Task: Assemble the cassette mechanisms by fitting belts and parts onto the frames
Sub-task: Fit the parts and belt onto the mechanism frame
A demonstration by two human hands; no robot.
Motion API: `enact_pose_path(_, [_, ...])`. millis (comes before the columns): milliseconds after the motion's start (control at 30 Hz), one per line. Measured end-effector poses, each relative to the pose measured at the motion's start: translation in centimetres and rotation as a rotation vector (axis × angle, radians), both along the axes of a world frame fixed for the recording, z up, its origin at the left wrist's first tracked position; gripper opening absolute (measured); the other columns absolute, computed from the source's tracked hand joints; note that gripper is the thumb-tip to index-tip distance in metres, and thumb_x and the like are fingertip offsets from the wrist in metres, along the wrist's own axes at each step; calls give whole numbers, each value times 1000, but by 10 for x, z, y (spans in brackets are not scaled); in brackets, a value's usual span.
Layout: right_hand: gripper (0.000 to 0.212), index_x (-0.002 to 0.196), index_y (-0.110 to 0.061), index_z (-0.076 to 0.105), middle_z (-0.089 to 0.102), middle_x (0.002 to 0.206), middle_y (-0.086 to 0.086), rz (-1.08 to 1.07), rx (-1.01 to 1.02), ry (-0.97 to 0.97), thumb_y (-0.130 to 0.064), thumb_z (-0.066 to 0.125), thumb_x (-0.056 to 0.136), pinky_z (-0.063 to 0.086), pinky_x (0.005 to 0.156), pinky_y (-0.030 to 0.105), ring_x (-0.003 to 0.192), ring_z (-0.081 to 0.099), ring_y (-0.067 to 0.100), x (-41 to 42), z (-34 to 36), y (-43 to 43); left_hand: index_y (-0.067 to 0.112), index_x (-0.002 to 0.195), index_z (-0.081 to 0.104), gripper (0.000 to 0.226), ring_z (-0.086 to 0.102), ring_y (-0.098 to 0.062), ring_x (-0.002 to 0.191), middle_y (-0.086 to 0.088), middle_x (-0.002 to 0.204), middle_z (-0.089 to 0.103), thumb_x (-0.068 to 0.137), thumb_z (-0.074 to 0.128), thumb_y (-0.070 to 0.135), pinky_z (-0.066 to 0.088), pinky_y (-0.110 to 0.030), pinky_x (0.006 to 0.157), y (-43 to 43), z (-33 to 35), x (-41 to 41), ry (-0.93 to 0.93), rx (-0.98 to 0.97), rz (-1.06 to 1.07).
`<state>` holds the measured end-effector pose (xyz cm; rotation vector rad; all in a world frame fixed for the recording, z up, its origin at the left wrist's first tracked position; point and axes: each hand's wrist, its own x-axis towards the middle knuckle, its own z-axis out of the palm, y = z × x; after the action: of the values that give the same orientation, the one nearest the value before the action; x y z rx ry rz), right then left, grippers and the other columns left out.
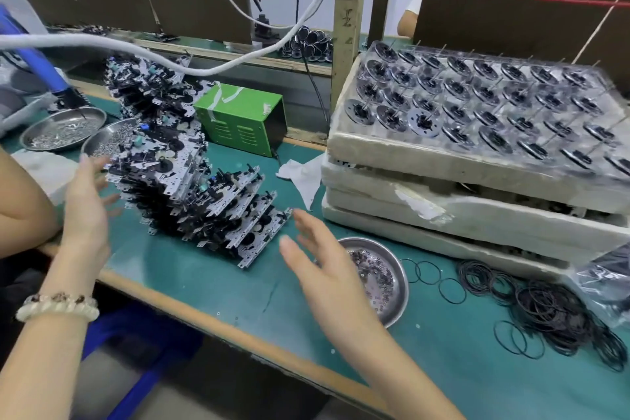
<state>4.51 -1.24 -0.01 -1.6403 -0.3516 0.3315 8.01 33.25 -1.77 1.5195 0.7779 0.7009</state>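
Left grip (85,211): fingers straight, empty, beside stacked frames (191,187) | right grip (327,269): fingers spread, empty, over tabletop (204,269) | belts (545,310): loose pile at right.

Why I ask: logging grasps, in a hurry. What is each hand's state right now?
Left hand: open, holding nothing, beside the frames.
Right hand: open, holding nothing, over the dish.

Bright, even light; edges bowed by the lens, motion blur throughout.

Empty hands (204,242) flanking stacked frames (191,174)
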Motion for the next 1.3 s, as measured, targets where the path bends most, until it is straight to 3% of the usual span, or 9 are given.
enact_pose_path(100, [66, 153, -43, 16, 16, 161, -19, 38, -58, 150, -54, 48, 96, 20, 121, 40, 147, 17, 4, 23, 3, 45, 26, 145, 50, 63, 59, -24, 113, -6, 139, 56, 98, 36, 65, 44, -46, 99, 0, 9, 10, -29, -266, -213])
enact_pose_path(233, [79, 154, -45, 1, -3, 165, -7, 17, -3, 351, -61, 49, 93, 15, 121, 50, 151, 6, 16, 37, -6, 77, 34, 120, 65, 51, 66, -19, 97, 2, 121, 70, 83, 58, 68, 46, -44, 90, 2, 19, 15, 17, -268, -385])
enact_pose_path(433, [98, 154, -43, -4, 0, 164, -11, -3, 81, 380, -58, 64, 85, 13, 121, 49, 151, -2, 13, 38, -11, 92, 26, 86, 59, 26, 60, -14, 79, 8, 72, 72, 100, 43, 41, 44, -37, 77, 4, 17, 20, 77, -227, -439])
enact_pose_path(700, [112, 153, -42, -8, -8, 165, -6, -68, 125, 455, -59, 72, 77, 16, 121, 50, 151, 3, 17, 35, -9, 88, 23, 98, 62, 28, 64, -19, 80, 2, 83, 69, 103, 40, 38, 49, -39, 78, -13, 15, 24, 135, -252, -471])
enact_pose_path(767, [112, 153, -42, -8, -9, 165, -6, -98, 154, 468, -58, 73, 78, 16, 121, 50, 151, 4, 17, 34, -9, 85, 22, 105, 62, 27, 62, -23, 91, -1, 97, 69, 102, 40, 38, 50, -41, 82, -20, 13, 24, 130, -265, -484])
enact_pose_path(900, [111, 153, -42, -7, -7, 164, -10, -154, 241, 485, -54, 74, 78, 16, 121, 49, 151, 4, 13, 29, -9, 77, 24, 105, 65, 26, 65, -25, 97, -1, 104, 74, 102, 43, 37, 50, -41, 78, -34, 15, 20, 112, -271, -480])
enact_pose_path(1067, [108, 153, -45, -3, -4, 164, -9, -179, 285, 487, -52, 75, 79, 13, 121, 52, 151, 3, 16, 28, -5, 65, 22, 117, 63, 26, 59, -30, 113, -9, 129, 65, 103, 45, 34, 51, -48, 90, -52, 17, 17, 113, -282, -505])
enact_pose_path(1167, [108, 154, -43, 0, 0, 165, -8, -196, 302, 497, -49, 76, 79, 14, 121, 53, 151, 6, 17, 33, 0, 53, 23, 119, 64, 27, 61, -29, 108, -7, 123, 69, 103, 45, 34, 53, -47, 87, -64, 16, 14, 103, -279, -509])
enact_pose_path(1300, [103, 154, -42, 3, 0, 165, -9, -202, 311, 513, -46, 75, 81, 14, 120, 54, 151, 4, 18, 35, 2, 41, 29, 97, 70, 27, 70, -16, 75, 3, 88, 76, 102, 43, 31, 51, -41, 77, -77, 13, 12, 92, -259, -525])
